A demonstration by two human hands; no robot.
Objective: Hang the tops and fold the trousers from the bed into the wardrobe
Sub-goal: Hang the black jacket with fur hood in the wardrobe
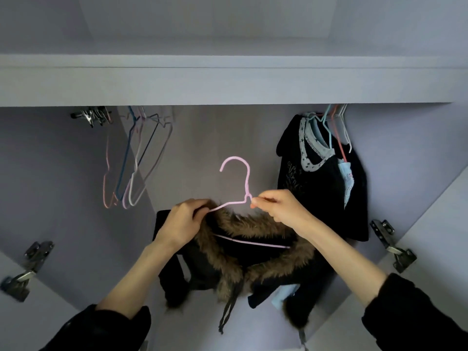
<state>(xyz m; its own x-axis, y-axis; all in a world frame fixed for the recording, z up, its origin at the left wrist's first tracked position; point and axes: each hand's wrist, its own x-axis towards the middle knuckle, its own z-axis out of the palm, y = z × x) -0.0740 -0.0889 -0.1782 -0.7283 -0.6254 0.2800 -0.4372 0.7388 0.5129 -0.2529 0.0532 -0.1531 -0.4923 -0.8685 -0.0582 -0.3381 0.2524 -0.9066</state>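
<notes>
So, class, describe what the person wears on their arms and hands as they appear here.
Both arms wear dark, black-looking sleeves, the left sleeve and right sleeve pushed up so the forearms are bare. The left hand and right hand are bare: no gloves, rings, watch or bracelets are visible.

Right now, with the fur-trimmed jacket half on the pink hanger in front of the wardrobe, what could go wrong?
1. The black jacket with brown fur trim looks only partly seated on the thin pink wire hanger; it could slide off when lifted.
2. The right hand only pinches the hanger's neck, a light grip that may let it twist.
3. The jacket's dangling drawstring could snag, and the left hand could catch the fur.
</notes>
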